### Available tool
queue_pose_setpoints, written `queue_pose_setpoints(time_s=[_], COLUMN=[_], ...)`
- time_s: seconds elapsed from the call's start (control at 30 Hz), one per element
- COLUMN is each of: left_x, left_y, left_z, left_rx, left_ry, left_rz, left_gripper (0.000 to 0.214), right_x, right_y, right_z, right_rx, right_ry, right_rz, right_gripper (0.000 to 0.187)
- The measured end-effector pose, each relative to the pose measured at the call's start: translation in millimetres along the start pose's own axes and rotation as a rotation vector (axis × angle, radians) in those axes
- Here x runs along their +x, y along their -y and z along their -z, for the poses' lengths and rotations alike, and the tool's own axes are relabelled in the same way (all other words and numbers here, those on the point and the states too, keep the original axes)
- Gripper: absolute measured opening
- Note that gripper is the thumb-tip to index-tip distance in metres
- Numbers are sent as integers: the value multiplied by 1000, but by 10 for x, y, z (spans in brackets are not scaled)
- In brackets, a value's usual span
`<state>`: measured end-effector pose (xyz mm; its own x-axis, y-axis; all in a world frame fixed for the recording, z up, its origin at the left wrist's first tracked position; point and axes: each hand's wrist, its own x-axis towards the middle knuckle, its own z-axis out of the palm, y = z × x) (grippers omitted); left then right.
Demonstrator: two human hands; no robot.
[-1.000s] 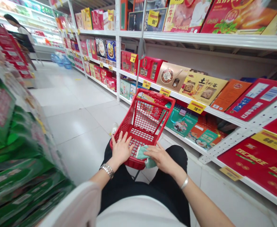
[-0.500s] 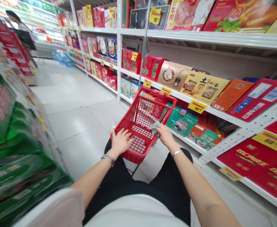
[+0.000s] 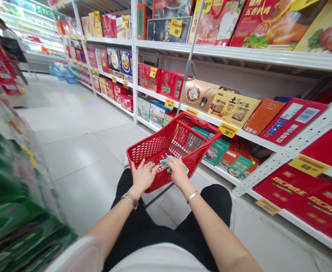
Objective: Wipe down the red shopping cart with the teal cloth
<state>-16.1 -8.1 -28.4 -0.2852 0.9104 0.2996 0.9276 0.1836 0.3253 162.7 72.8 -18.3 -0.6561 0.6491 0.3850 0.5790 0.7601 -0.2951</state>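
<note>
Head view, looking down over the person's lap along a supermarket aisle:

- Hands: two in view, both on one basket. The left hand [image 3: 143,175] lies open with its fingers spread, pressed on the near rim and holding nothing. The right hand [image 3: 178,173] is curved down over a cloth, its fingers bent and apparently gripping, though how firmly cannot be told.
- Cloth: one mint-green cloth [image 3: 170,164], bunched on the near rim between the hands, touching the right hand and just beside the left.
- Basket: one red plastic mesh shopping basket [image 3: 166,151], tilted and held in front of the person's black trousers [image 3: 128,215], just off the shelving. Apart from the cloth, nothing inside can be told for certain, since boxes on the shelf show through the mesh.
- Pole: one thin grey pole [image 3: 192,64] rises behind the basket, with a hook-like loop near its top.
- Shelving: white metal shelving [image 3: 211,51] runs along the right side, packed with gift boxes, including red ones [image 3: 296,196] on the lowest visible shelf. Three yellow price tags are easily read: 98 [image 3: 176,27], 78 [image 3: 228,130] and 68 [image 3: 304,166].
- Wrists: one silver wristwatch [image 3: 130,201] on the left, one thin silver bangle [image 3: 192,197] on the right.
- Further off: one other shopper [image 3: 4,34] stands far down the aisle, and a blurred green stack of boxes [image 3: 7,189] fills the left edge.
</note>
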Motion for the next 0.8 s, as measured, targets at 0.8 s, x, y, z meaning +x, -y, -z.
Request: queue_pose_setpoints(time_s=[0.8], left_x=[213], left_y=[534], left_z=[225], left_rx=[-33], left_ry=[272], left_rz=[-43], left_gripper=[41], right_x=[-956], right_y=[-937], right_z=[1375], right_rx=[-542], right_ry=[-203], right_rz=[-141], right_gripper=[61])
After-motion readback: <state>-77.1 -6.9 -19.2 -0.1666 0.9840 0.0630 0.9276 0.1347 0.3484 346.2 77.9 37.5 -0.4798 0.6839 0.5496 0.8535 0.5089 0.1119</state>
